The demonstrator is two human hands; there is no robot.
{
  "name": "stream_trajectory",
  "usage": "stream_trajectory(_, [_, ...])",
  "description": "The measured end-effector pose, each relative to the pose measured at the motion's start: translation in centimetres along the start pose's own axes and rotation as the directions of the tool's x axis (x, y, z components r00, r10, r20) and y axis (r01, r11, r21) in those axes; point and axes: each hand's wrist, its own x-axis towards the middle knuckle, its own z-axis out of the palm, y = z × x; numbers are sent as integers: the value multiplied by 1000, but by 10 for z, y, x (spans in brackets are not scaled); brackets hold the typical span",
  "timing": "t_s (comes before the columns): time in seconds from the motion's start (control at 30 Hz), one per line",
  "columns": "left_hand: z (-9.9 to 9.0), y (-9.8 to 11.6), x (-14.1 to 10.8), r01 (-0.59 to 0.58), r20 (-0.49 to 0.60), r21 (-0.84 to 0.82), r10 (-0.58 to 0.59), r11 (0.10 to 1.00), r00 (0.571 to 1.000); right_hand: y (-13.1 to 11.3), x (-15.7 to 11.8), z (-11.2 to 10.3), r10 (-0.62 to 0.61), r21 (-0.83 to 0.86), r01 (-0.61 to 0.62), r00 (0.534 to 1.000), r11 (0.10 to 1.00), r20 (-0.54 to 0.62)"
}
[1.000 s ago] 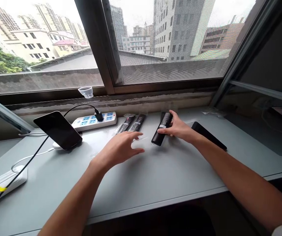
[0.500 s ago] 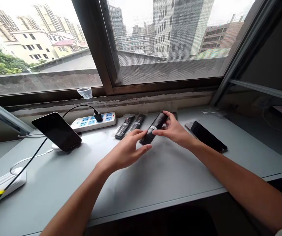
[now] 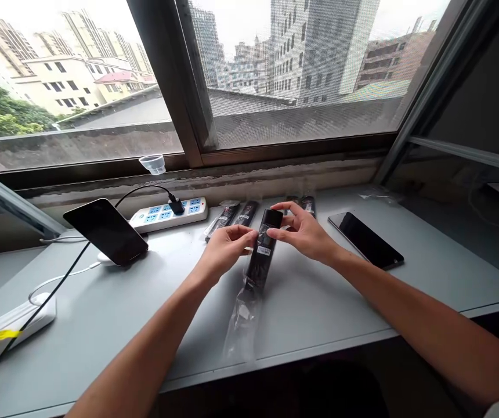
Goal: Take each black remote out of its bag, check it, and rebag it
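Note:
A long black remote control (image 3: pixel 264 237) in a clear plastic bag (image 3: pixel 243 325) is held tilted over the desk, a white label facing up. The loose end of the bag trails toward the desk's front edge. My right hand (image 3: pixel 304 232) grips the upper right side with thumb and fingers. At its left edge, my left hand (image 3: pixel 227 249) is closed in a pinch on the wrapped remote; whether it catches only film is hard to tell. Behind lie two bagged black remotes, one (image 3: pixel 246 213) beside the other (image 3: pixel 226 219), and more packages (image 3: pixel 308 204) partly hidden by my right hand.
A dark phone (image 3: pixel 366 241) lies on the right of the desk (image 3: pixel 319 325). At left, another phone (image 3: pixel 105 232) leans on a white charging stand. A power strip (image 3: pixel 169 213) with a black plug sits near the window; a second white strip (image 3: pixel 14 331) and cables lie at far left.
The remote has turned more upright, with its lower end toward me, and the loose bag end now shows. My left hand has moved up and closed from open fingers into a pinch.

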Motion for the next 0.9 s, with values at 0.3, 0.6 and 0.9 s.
stream_trajectory(0.3, [8, -4, 0, -90, -39, -74, 87, 993, 995, -4, -1, -11, -1, -162, 69, 921, 984, 390])
stream_trajectory(0.6, [4, -8, 3, -41, -48, -130, 35, 991, 998, 4, 0, -10, 134, -49, -125, 960, 991, 247])
stream_trajectory(0.9, [5, -5, 2, -178, -22, -152, 177, 972, 984, 3, -1, -4, 237, 125, -285, 922, 950, 306])
